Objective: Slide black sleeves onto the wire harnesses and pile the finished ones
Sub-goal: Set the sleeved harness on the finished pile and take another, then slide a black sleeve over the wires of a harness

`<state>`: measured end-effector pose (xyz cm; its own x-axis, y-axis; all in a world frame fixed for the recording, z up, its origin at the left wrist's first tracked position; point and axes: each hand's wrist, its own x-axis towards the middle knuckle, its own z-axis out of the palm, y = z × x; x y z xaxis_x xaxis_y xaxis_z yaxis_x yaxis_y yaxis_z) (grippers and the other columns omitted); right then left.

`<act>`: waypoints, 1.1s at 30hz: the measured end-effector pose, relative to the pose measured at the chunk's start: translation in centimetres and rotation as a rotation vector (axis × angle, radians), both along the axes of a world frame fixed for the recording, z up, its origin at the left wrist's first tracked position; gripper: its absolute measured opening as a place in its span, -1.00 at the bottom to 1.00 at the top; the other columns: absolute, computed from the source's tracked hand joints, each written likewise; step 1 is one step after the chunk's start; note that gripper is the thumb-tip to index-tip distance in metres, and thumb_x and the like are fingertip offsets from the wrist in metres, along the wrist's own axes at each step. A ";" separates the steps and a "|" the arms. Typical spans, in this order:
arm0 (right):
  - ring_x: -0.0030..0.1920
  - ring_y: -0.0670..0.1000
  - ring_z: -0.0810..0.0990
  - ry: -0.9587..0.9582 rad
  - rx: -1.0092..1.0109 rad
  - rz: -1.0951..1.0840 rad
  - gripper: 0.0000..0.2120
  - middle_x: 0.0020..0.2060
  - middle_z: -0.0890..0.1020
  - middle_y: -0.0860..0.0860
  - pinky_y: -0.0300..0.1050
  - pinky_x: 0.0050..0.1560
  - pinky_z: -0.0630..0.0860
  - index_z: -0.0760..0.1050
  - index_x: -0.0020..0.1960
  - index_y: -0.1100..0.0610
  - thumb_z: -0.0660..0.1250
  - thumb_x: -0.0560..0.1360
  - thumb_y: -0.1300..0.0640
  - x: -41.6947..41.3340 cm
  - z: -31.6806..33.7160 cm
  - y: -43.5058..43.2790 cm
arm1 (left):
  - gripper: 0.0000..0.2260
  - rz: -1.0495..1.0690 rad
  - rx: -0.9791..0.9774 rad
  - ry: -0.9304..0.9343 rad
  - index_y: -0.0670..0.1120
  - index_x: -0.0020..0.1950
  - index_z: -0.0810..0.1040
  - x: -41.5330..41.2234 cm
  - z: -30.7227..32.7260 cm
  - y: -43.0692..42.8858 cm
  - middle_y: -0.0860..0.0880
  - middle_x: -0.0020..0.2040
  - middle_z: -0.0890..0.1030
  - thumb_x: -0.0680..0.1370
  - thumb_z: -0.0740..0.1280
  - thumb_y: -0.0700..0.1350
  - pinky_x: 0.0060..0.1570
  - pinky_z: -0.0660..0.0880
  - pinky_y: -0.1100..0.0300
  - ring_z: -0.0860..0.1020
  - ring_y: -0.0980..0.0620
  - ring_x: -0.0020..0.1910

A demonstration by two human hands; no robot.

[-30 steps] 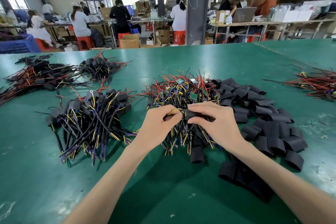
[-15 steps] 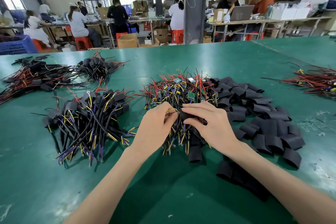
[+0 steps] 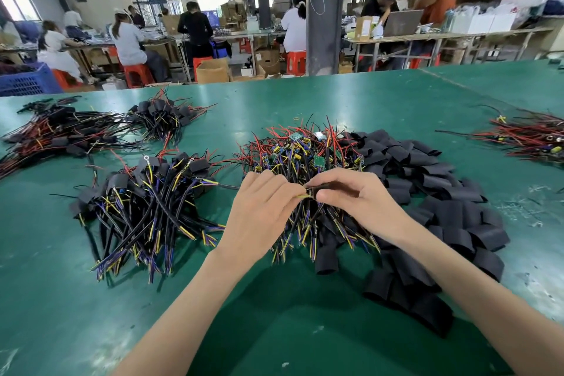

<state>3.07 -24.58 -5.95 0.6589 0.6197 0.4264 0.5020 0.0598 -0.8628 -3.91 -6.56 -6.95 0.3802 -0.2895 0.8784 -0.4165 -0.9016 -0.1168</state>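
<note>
— Risk from here?

— Could fold a wire end at the mouth of the sleeve [image 3: 318,191], pinched in the right hand [image 3: 351,197]. Could feed crooked too, with the harness [image 3: 300,196] ends nipped only by left hand [image 3: 262,210] fingertips. Might also drag neighbours up from the loose pile [image 3: 305,156] just beneath, or scatter spare sleeves [image 3: 442,192] across the counter [image 3: 305,94].

— Changed since a second ago?

— Hardly. Same spot above the pile, same two grips. Right knuckles arched higher, less of the sleeve showing. Nothing added to the finished pile [image 3: 146,201] at left, judging by its shape.
</note>
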 end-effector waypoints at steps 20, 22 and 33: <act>-0.25 0.01 0.61 0.399 0.050 0.203 -0.70 -0.28 0.62 0.15 -0.17 -0.16 0.54 0.53 0.13 0.23 0.23 0.45 0.17 0.5 0.1 -0.4 | -0.85 -0.035 0.000 -0.077 -0.06 -0.01 0.48 -0.5 -0.1 -0.3 -0.03 -0.32 0.53 0.52 0.39 -0.24 -0.17 0.25 0.16 0.37 -0.04 -0.29; -0.27 0.00 0.60 0.383 0.048 0.178 -0.68 -0.29 0.61 0.15 -0.18 -0.17 0.53 0.52 0.16 0.24 0.22 0.45 0.17 0.4 -0.1 -0.2 | -0.90 -0.028 -0.014 -0.050 -0.09 -0.04 0.52 -0.3 -0.2 -0.3 -0.04 -0.32 0.51 0.52 0.40 -0.23 -0.19 0.25 0.15 0.37 -0.06 -0.30; -0.29 0.01 0.58 0.312 0.006 0.101 -0.74 -0.34 0.63 0.12 -0.22 -0.24 0.53 0.53 0.17 0.15 0.23 0.50 0.22 0.6 -0.6 0.1 | -0.96 -0.022 -0.090 0.075 -0.18 -0.18 0.64 -0.2 0.0 -0.5 -0.02 -0.34 0.47 0.48 0.44 -0.24 -0.21 0.26 0.16 0.41 -0.07 -0.33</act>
